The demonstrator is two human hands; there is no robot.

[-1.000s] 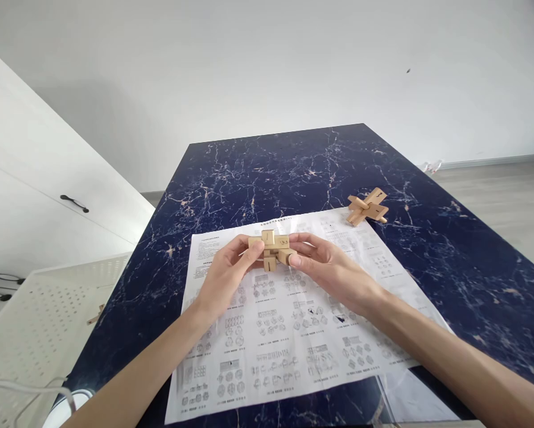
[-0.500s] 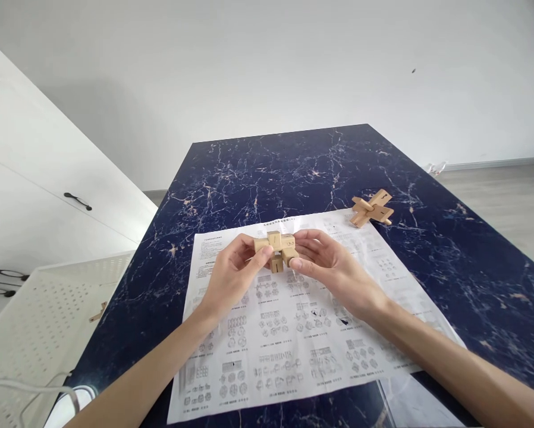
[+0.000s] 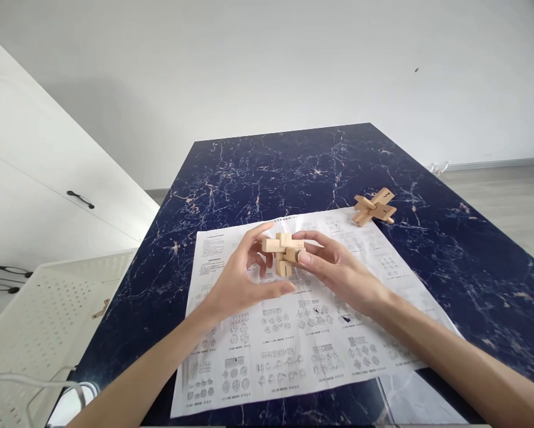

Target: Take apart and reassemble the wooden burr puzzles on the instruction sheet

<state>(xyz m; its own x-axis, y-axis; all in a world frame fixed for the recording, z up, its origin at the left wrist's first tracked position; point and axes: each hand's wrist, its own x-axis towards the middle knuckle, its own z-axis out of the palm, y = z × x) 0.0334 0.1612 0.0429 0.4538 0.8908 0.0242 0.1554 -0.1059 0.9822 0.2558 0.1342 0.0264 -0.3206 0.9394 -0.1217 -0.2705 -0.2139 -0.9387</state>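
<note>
A wooden burr puzzle (image 3: 283,252) made of interlocking notched blocks is held above a printed sheet (image 3: 289,351). My right hand (image 3: 338,267) grips it from the right, thumb on the block end facing me. Around its left side curves my left hand (image 3: 242,276), thumb spread apart below the puzzle and index finger raised behind it. Whether the left hand's other fingers touch the back of the puzzle is hidden. Dark marks like numbers show on some blocks. The sheet carries rows of small puzzle diagrams and text.
Another wooden cross-shaped puzzle (image 3: 374,207) lies at the sheet's upper right corner on the dark blue marbled table (image 3: 267,178). At left, a cream perforated basket (image 3: 57,297) holds a small wooden piece (image 3: 101,309). A white cable (image 3: 30,380) runs at lower left.
My left hand has loosened from the puzzle, its thumb moving off and down. The puzzle has turned slightly and shifted a little right, still in my right hand.
</note>
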